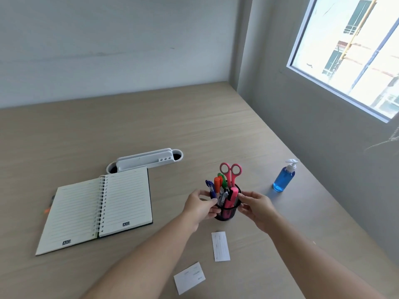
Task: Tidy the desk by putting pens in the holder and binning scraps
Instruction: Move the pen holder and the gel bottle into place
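Observation:
A black mesh pen holder (227,213) stands on the desk, filled with several pens, a pink highlighter (232,196) and pink-handled scissors (230,170). My left hand (199,207) grips the holder's left side and my right hand (255,207) grips its right side. Two white paper scraps lie on the desk nearer to me: one scrap (220,246) just in front of the holder, the other scrap (189,277) lower left. An orange and dark pen (49,205) pokes out from behind the notebook's left edge.
An open spiral notebook (97,209) lies to the left. Behind it a white cable-port tray (144,161) is set in the desk. A blue sanitizer pump bottle (284,176) stands to the right near the desk edge. Walls and a window close off the back and right.

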Demonstrator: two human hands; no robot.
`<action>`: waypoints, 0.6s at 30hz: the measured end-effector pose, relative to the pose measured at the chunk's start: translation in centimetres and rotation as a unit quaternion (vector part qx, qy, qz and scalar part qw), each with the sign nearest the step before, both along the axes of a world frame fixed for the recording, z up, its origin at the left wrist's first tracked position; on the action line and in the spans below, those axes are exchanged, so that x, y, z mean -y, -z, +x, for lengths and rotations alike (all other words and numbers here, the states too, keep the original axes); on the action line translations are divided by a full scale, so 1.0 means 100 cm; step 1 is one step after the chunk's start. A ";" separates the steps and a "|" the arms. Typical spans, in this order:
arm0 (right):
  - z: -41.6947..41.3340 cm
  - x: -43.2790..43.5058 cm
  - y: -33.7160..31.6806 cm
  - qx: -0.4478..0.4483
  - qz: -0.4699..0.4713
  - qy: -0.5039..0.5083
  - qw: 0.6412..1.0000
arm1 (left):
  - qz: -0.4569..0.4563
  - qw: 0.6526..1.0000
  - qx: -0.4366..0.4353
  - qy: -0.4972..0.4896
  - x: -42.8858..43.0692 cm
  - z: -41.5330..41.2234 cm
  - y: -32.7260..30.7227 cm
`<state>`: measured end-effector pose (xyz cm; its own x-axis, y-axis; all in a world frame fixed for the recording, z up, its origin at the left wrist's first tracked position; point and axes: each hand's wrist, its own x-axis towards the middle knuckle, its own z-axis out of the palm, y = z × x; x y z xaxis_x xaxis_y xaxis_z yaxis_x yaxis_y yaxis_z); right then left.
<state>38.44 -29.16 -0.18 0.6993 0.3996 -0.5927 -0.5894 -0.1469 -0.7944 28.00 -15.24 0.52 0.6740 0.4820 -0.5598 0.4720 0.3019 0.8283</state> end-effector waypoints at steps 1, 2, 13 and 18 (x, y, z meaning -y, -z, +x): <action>0.001 -0.009 0.001 -0.001 0.004 -0.009 1.000 | 0.004 1.000 -0.001 -0.014 -0.007 -0.002 0.000; 0.000 -0.021 0.001 0.000 0.005 -0.020 1.000 | 0.008 0.999 -0.003 -0.033 -0.016 -0.004 0.001; 0.013 -0.176 -0.005 0.077 -0.033 -0.119 0.989 | 0.052 0.980 0.004 -0.194 -0.137 0.000 0.004; 0.021 -0.216 -0.005 0.092 -0.036 -0.125 0.987 | 0.066 0.972 0.004 -0.226 -0.172 0.012 0.008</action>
